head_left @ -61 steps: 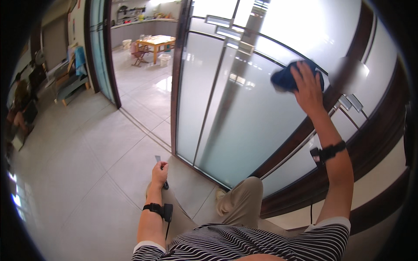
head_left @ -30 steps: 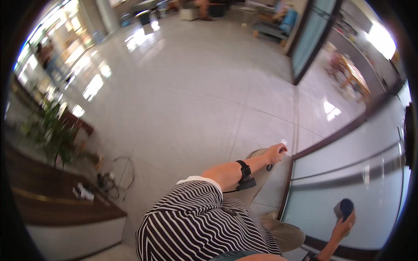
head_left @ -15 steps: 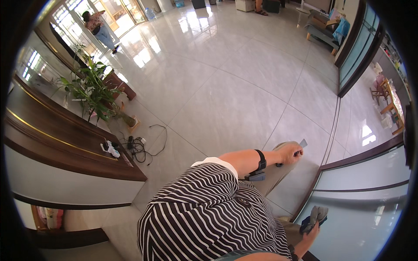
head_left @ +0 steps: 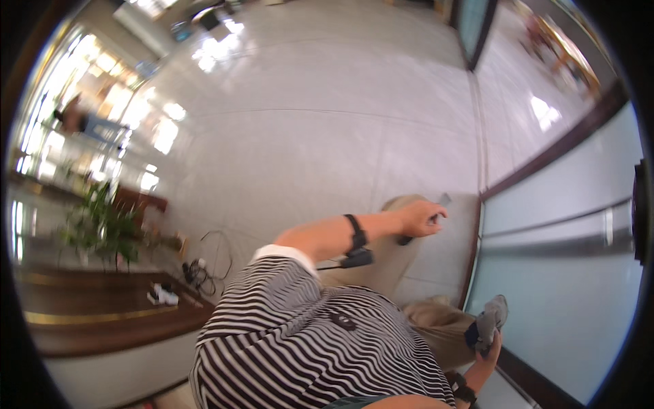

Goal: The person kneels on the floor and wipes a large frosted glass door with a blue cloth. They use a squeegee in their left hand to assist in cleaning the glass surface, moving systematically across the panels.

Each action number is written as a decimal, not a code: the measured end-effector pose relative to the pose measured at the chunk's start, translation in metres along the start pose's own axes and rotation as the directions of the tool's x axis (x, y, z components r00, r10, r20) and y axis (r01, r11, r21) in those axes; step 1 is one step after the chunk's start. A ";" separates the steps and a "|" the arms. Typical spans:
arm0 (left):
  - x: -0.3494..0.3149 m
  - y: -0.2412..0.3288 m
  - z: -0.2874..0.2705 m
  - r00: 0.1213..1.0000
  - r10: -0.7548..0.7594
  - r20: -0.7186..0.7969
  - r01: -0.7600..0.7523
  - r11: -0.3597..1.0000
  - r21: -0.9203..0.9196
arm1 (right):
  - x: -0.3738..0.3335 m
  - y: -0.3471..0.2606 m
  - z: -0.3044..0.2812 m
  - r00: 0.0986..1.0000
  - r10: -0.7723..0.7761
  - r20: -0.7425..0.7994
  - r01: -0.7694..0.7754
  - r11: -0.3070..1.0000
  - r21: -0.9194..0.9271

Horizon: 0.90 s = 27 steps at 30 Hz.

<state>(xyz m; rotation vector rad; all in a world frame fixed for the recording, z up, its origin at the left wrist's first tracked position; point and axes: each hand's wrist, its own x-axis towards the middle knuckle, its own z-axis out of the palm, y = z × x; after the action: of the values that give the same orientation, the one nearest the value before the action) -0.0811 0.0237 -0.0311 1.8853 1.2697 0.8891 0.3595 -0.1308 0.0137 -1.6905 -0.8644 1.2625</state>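
Observation:
My left hand [head_left: 424,219] reaches out over my bent knee, its fingers curled. A small flat grey piece, like a scraper blade [head_left: 445,199], sticks out just past the fingers; its handle, if any, is hidden. Lower down, my right hand [head_left: 489,351] is closed round a bunched grey and dark blue cloth [head_left: 492,320]. The cloth is held up close to the frosted glass panel [head_left: 555,273]; whether it touches the glass I cannot tell. Dark straps with small devices sit on both of my forearms.
A dark frame [head_left: 470,269] edges the glass panel, and a floor track runs on from it. Black cables [head_left: 199,276] lie on the tiled floor beside a wooden cabinet [head_left: 102,300]. A potted plant [head_left: 105,221] stands behind, with a blurred person [head_left: 88,126] by bright doors.
My view has swung to the right, bringing more of the glass panel in. Both hands keep their grips; the cloth looks slightly raised against the panel. The picture is now blurred toward its left.

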 end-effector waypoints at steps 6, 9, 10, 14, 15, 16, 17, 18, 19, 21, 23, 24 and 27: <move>0.009 0.011 -0.020 0.925 -0.006 0.381 -0.049 0.990 0.133 | 0.009 0.016 -0.029 0.969 0.224 -0.107 -0.247 0.830 -0.500; 0.022 0.005 -0.022 0.918 -0.075 0.389 -0.009 0.978 0.208 | 0.033 0.022 -0.031 0.919 0.369 -0.138 -0.386 0.913 -0.132; 0.026 0.003 -0.025 0.907 -0.117 0.404 0.028 0.975 0.218 | 0.039 0.020 -0.031 0.936 0.346 -0.059 -0.350 0.905 -0.244; 0.042 0.006 -0.030 0.899 -0.273 0.342 0.202 0.952 0.229 | 0.072 -0.005 -0.017 0.908 0.372 0.193 -0.286 0.886 -0.364; 0.044 0.009 -0.034 0.887 -0.317 0.336 0.247 0.940 0.235 | 0.080 -0.016 -0.007 0.884 0.419 0.206 -0.340 0.881 -0.330; 0.045 0.012 -0.038 0.874 -0.359 0.326 0.289 0.926 0.242 | 0.086 -0.021 0.000 0.869 0.452 0.201 -0.386 0.874 -0.295; 0.046 0.013 -0.040 0.874 -0.375 0.308 0.313 0.921 0.233 | 0.089 -0.028 0.006 0.857 0.481 0.185 -0.431 0.866 -0.256; 0.045 0.012 -0.040 0.875 -0.391 0.287 0.335 0.915 0.225 | 0.094 -0.005 0.010 0.864 0.436 0.252 -0.392 0.896 -0.208; 0.043 0.014 -0.039 0.877 -0.405 0.257 0.359 0.910 0.208 | 0.101 0.017 0.011 0.864 0.391 0.317 -0.357 0.920 -0.162; 0.034 0.014 -0.040 0.896 -0.411 0.168 0.377 0.904 0.202 | 0.101 0.002 0.036 0.840 0.348 0.416 -0.307 0.937 -0.165; 0.025 0.014 -0.035 0.901 -0.429 0.059 0.411 0.890 0.199 | 0.092 -0.045 0.072 0.809 0.280 0.517 0.032 0.857 -0.515; 0.014 0.012 -0.029 0.890 -0.456 -0.001 0.448 0.874 0.189 | 0.090 -0.059 0.083 0.741 0.219 0.635 0.402 0.613 -0.680; 0.006 0.019 -0.035 0.689 -0.719 -0.097 0.700 0.694 -0.168 | 0.073 -0.118 0.130 0.674 0.683 0.282 -0.533 0.714 -0.454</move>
<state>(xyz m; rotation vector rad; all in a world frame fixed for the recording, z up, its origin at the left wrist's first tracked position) -0.0996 0.0294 0.0047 1.0613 1.8170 0.6570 0.2472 0.0102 0.0736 -2.1215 -0.8065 2.1277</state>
